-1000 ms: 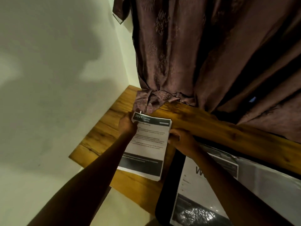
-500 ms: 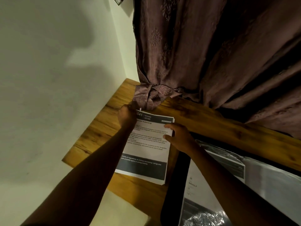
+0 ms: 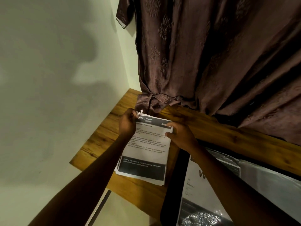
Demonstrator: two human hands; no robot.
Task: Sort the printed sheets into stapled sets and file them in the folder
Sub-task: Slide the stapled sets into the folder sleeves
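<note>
A stack of printed sheets (image 3: 146, 150) with a dark header reading "KITCHEN" and a dark band at the bottom lies on the wooden table (image 3: 101, 137). My left hand (image 3: 127, 123) pinches the stack's top left corner, where the page corners are lifted. My right hand (image 3: 180, 136) holds the right edge near the top, with the thumb on the page and the fingers along the upper corner. A black folder (image 3: 174, 190) with clear plastic sleeves lies open to the right, with a printed sheet (image 3: 195, 183) inside a sleeve. No stapler is visible.
A brown patterned curtain (image 3: 211, 54) hangs behind the table and bunches onto its back edge. A pale wall (image 3: 57, 79) runs along the left side. The table's left edge drops off near my left forearm.
My right hand slid up from the sheet's middle right edge to its top right corner. My left hand stayed at the top left corner, now lifting the page corners. The camera shifted slightly.
</note>
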